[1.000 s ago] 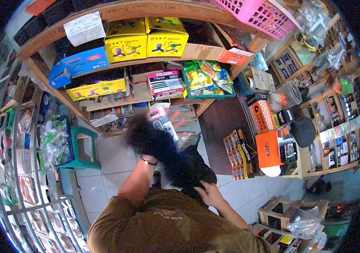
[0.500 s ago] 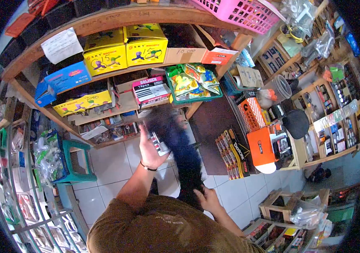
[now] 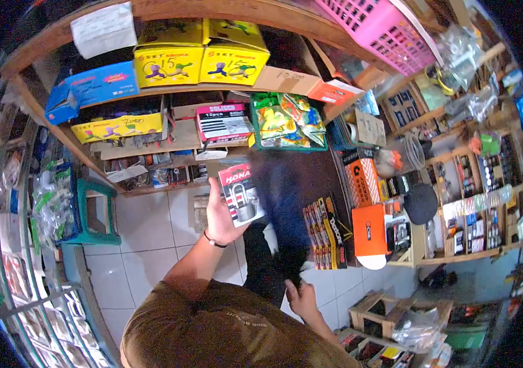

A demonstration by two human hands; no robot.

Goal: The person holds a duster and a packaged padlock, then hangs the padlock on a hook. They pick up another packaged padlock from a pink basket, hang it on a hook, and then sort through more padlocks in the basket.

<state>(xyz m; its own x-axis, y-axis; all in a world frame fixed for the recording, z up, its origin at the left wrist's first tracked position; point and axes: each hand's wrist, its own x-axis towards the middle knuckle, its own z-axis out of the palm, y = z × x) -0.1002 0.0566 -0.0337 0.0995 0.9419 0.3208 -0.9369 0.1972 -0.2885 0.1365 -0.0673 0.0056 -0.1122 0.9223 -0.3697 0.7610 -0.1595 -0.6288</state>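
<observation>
My left hand [image 3: 223, 214] is closed on a padlock in a card pack [image 3: 243, 199], held upright in front of me. The pack has a red top strip, and a silver padlock shows on its front. Low on the right, beside a dark trouser leg [image 3: 267, 257], is my right hand [image 3: 303, 299]. Its thumb and fingers look apart, and nothing shows in it. A blurred dark blue shape [image 3: 283, 196] stretches from the trouser leg toward the shelf, just right of the padlock pack.
Shelves ahead hold yellow boxes [image 3: 169, 64], a pink box [image 3: 224, 122] and a green basket [image 3: 289, 144] of bright packets. A green stool [image 3: 114, 214] stands at left. At right are an orange box [image 3: 369, 230], a row of battery-like packs [image 3: 322, 236] and a wooden crate [image 3: 390, 306].
The padlock pack has turned to face me in my left hand. The blurred dark blue shape has shifted right. My right hand is slightly lower, and the view has tilted.
</observation>
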